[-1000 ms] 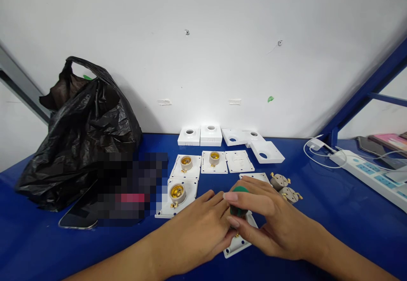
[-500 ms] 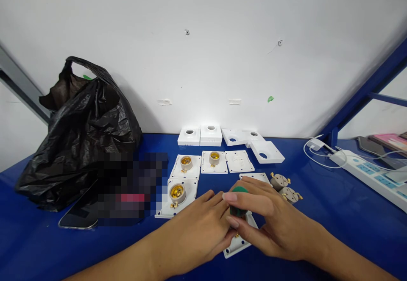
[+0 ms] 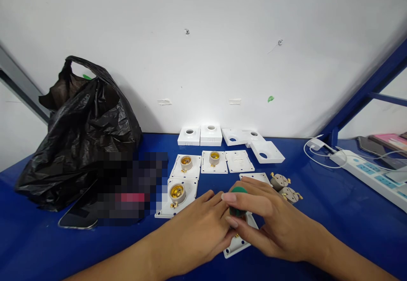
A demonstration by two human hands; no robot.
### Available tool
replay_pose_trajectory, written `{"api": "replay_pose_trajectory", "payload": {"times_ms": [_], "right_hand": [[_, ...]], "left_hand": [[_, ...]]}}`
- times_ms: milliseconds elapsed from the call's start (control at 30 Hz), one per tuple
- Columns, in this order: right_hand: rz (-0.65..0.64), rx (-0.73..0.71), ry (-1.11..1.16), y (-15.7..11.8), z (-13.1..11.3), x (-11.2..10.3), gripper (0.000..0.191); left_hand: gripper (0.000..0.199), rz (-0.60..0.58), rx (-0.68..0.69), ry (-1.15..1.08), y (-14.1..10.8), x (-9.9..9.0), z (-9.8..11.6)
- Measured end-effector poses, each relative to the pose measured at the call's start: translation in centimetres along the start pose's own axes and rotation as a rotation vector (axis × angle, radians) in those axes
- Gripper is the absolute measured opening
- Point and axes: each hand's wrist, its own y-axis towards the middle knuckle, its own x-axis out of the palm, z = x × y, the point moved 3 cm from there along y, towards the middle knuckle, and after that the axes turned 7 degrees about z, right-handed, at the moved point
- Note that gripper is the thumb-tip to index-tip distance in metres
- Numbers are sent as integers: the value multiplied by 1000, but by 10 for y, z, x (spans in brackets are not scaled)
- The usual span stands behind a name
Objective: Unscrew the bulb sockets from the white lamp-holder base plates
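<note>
My right hand [image 3: 280, 217] pinches the green handle of a screwdriver [image 3: 237, 212] between thumb and fingers. It stands roughly upright, its tip hidden. Beneath it, my left hand [image 3: 197, 228] curls its fingers around a lamp socket on a white base plate [image 3: 233, 251]; the socket is mostly covered by both hands. To the left lies a plate with a brass-lined lamp socket [image 3: 177, 193]. Two similar sockets, one [image 3: 186, 162] behind it and another [image 3: 214, 158] to the right, sit on their own plates. Two loose ceramic sockets [image 3: 290, 195] lie beyond my right hand.
White covers [image 3: 211, 137] line the wall, several in all. A bare plate [image 3: 240, 161] lies before them. On the left stand a black plastic bag [image 3: 92, 120] and a phone [image 3: 79, 213] beside a blurred patch. A power strip [image 3: 372, 171] with white cables is at right.
Hardly anything differs. My right fingertips have shifted very slightly left on the screwdriver handle; my left hand stays in place.
</note>
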Motion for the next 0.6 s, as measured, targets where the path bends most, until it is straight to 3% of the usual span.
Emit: {"api": "replay_pose_trajectory", "payload": {"times_ms": [600], "right_hand": [[-21, 6, -5, 2, -2, -2, 50]], "left_hand": [[26, 6, -3, 12, 0, 0, 1]]}}
